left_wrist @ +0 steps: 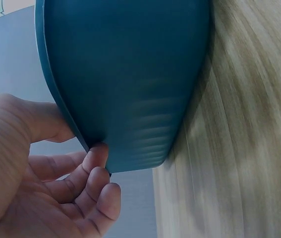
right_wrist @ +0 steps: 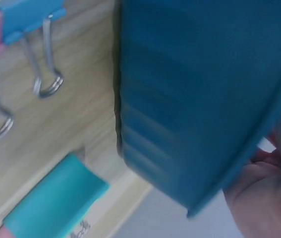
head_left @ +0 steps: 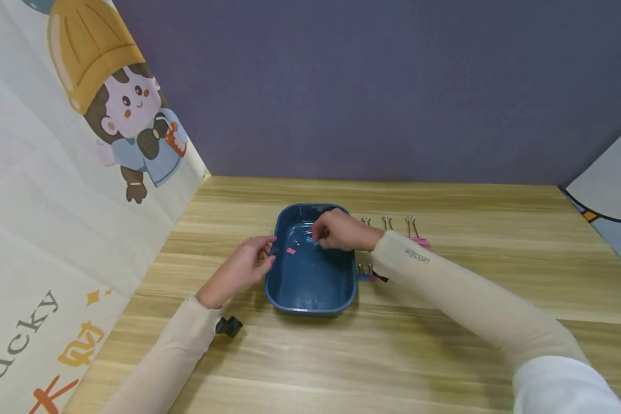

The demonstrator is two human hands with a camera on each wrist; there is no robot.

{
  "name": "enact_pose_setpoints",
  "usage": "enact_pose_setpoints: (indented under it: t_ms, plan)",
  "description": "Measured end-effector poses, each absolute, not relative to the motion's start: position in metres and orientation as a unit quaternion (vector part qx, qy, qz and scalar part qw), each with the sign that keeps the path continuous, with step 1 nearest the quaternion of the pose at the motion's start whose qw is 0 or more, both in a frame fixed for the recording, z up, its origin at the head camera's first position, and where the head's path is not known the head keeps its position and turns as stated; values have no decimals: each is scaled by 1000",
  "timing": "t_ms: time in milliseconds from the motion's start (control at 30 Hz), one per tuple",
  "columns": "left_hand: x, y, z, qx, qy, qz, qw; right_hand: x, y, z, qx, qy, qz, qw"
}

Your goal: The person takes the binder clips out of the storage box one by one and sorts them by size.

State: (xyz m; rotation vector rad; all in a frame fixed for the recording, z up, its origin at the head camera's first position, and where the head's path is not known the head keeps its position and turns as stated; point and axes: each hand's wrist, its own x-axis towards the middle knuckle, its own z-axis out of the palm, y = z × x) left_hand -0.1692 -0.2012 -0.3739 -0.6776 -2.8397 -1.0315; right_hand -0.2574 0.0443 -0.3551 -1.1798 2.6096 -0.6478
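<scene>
A dark blue plastic tray (head_left: 310, 287) stands on the wooden table. My left hand (head_left: 240, 267) grips its left rim; in the left wrist view, thumb and fingertips pinch the tray's edge (left_wrist: 63, 109). Inside the tray, my right hand (head_left: 338, 230) reaches over the right rim with bent fingers. A small light-blue binder clip (head_left: 312, 241) with silver handles is at those fingertips, partly covered by them. To its left, a small pink binder clip (head_left: 291, 250) lies on the tray floor. The tray's wall hides the right fingertips in the right wrist view.
Right of the tray are several more binder clips, including a pink one (head_left: 420, 241) and a blue one (head_left: 366, 277), partly under my right forearm. A teal clip (right_wrist: 56, 201) shows close by. A purple-grey panel (head_left: 383, 98) rises behind the table.
</scene>
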Motion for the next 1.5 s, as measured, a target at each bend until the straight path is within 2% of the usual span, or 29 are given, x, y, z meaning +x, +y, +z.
enact_pose_setpoints:
  t_ms: [433,700,933,1267,1500]
  plan:
    - [-169,-199,-373,-213,-919,-332,22,-231,82,-327,-408,881,-241,12]
    - [-169,-200,-374,-210,-920,-330,16,-216,119,-330,-404,875,-265,-33]
    - [-169,-200,-375,-214,-919,-331,21,-208,144,-345,-407,873,-264,-44]
    - [-169,-202,-375,-219,-918,-329,27,-196,166,-367,-387,888,-248,-12]
    - [-169,-201,-375,-220,-918,-330,21,-194,174,-387,-410,876,-253,-29]
